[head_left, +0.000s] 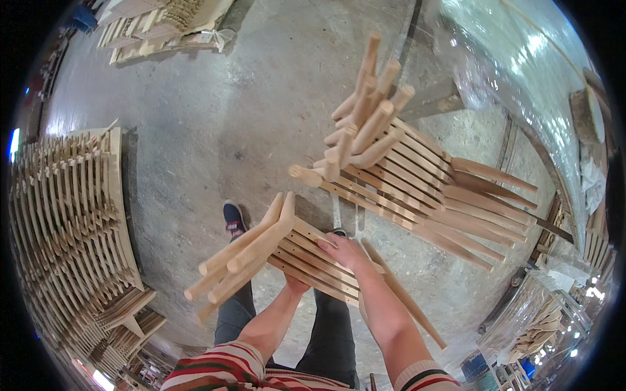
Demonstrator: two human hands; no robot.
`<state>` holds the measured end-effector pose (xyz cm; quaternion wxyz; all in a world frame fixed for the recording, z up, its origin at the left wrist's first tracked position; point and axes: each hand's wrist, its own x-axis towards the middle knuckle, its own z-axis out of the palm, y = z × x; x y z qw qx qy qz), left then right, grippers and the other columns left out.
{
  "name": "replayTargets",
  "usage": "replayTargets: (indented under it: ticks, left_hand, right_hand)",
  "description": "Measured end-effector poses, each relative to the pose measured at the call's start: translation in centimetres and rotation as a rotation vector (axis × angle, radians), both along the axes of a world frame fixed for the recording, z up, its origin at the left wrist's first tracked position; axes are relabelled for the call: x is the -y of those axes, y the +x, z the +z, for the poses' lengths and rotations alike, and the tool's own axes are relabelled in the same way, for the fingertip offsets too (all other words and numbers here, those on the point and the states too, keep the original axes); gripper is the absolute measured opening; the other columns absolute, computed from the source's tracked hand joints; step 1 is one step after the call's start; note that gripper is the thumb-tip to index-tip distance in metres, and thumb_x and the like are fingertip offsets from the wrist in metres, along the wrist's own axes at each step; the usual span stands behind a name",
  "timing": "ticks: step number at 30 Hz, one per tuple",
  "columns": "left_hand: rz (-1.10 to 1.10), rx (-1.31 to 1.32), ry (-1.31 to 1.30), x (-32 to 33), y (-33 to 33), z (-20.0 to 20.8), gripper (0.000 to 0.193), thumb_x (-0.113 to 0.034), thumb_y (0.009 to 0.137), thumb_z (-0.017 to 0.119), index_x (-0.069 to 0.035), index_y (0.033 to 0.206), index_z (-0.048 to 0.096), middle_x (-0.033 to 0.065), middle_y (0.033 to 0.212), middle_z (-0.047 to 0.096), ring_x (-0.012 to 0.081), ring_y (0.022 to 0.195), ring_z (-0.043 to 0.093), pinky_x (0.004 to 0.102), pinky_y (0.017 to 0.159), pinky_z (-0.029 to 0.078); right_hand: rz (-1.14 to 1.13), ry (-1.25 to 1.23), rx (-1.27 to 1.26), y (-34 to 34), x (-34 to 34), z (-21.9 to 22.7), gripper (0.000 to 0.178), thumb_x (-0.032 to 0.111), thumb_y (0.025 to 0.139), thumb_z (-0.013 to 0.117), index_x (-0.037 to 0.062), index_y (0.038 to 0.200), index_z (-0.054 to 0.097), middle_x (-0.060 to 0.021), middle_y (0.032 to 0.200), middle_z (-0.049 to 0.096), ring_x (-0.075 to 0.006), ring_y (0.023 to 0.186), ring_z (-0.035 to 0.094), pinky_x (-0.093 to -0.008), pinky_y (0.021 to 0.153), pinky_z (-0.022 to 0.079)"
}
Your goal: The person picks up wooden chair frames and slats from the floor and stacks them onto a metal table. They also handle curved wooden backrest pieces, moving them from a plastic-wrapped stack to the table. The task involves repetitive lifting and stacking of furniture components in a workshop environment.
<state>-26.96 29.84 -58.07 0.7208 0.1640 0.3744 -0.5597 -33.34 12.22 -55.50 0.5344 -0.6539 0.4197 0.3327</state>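
Over the floor [182, 176], the left hand [298, 284] and right hand [345, 253] clamp the frames [261, 246]; even pressure should keep these aligned.

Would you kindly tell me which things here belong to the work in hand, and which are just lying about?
Likely belonging:
held wooden frames
similar frames, ahead right

Apparently lying about:
stacked wooden pieces, left
wooden bundle, upper left
clear plastic sheeting, right
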Motion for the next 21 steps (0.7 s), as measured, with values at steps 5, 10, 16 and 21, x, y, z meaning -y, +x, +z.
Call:
replayTargets:
  ticks: [5,10,16,21]
  left_hand:
    - [-0.164,0.004,0.238,0.6,9.6,3.0,0.063,-0.061,0.083,0.034,-0.015,0.126,0.043,0.0068,0.124,0.048,0.0279,0.111,0.048,0.0456,0.095,0.039]
    - [-0.34,0.111,0.282,2.9,20.6,3.9,0.058,-0.054,0.087,0.033,-0.012,0.124,0.044,0.0096,0.121,0.05,0.0282,0.107,0.051,0.0451,0.09,0.043]
    - [-0.497,0.254,0.195,9.5,30.1,3.5,0.053,-0.045,0.09,0.031,-0.006,0.122,0.044,0.015,0.116,0.052,0.0315,0.101,0.054,0.0485,0.085,0.046]
    - [-0.772,0.369,0.156,16.4,32.6,1.2,0.051,-0.043,0.089,0.03,-0.004,0.117,0.049,0.0162,0.112,0.056,0.0317,0.097,0.057,0.044,0.085,0.046]
  right_hand:
    - [-0.068,-0.015,-0.024,7.9,-0.7,2.8,0.074,0.069,0.075,0.041,0.0149,0.125,0.047,-0.0132,0.12,0.053,-0.0304,0.113,0.048,-0.0385,0.094,0.037]
    - [-0.304,-0.028,-0.03,16.5,0.0,4.6,0.066,0.063,0.078,0.042,0.0158,0.123,0.049,-0.0131,0.117,0.055,-0.0298,0.111,0.049,-0.0375,0.093,0.037]
    - [-0.698,-0.196,0.122,21.9,0.1,3.2,0.059,0.054,0.084,0.04,0.008,0.12,0.051,-0.0168,0.114,0.056,-0.0315,0.111,0.05,-0.0367,0.093,0.037]
    - [-0.79,-0.388,0.044,23.2,3.0,3.7,0.055,0.047,0.089,0.039,0.0025,0.12,0.049,-0.0177,0.113,0.056,-0.0267,0.109,0.051,-0.0312,0.093,0.036]
